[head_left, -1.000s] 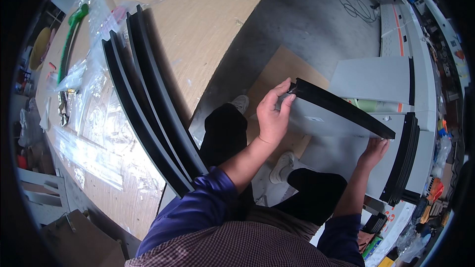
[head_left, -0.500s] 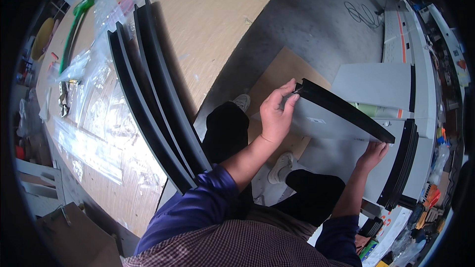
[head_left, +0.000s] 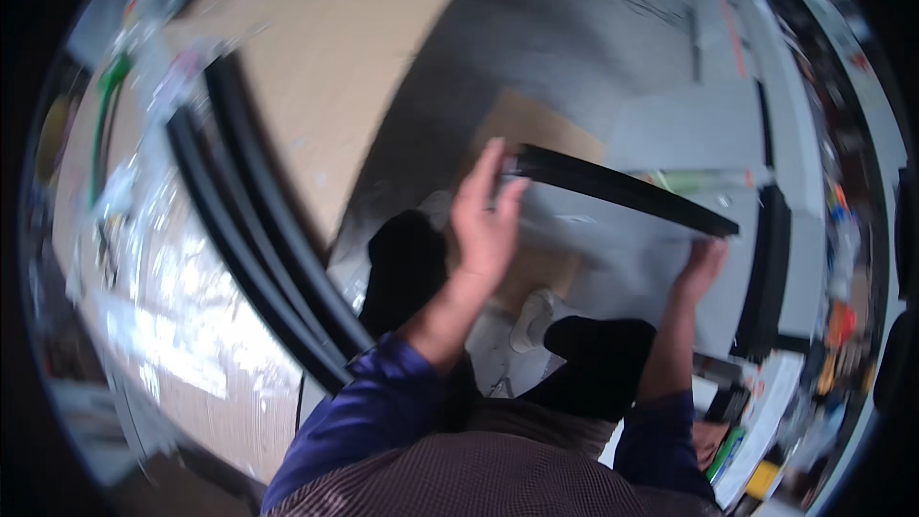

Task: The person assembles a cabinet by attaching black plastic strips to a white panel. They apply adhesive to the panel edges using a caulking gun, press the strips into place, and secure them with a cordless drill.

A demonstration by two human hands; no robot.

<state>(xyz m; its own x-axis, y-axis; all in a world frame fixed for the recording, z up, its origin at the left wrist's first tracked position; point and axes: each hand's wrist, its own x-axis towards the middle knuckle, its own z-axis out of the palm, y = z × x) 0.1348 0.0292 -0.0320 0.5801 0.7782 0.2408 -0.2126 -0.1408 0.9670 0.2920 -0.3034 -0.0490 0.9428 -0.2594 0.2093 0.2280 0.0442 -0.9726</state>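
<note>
A black channel strip is held up between my two hands, sloping down to the right. At its left end, my left hand grips it between thumb and fingers. The strip's right end rests in my right hand, whose fingers are closed under it. To my left, two long black channel profiles lie side by side on the wood-grain table. A stack of black strips lies to the right of my right hand. Motion blurs the picture.
Clear plastic wrap and a green-handled tool are on the table at left. A cardboard sheet lies on the grey floor. Light panels are at right, with mixed tools and an orange item beyond.
My hands and the held strip have shifted left in view, and the strip slopes less. The whole view has turned, with the table profiles moving left and lower.
</note>
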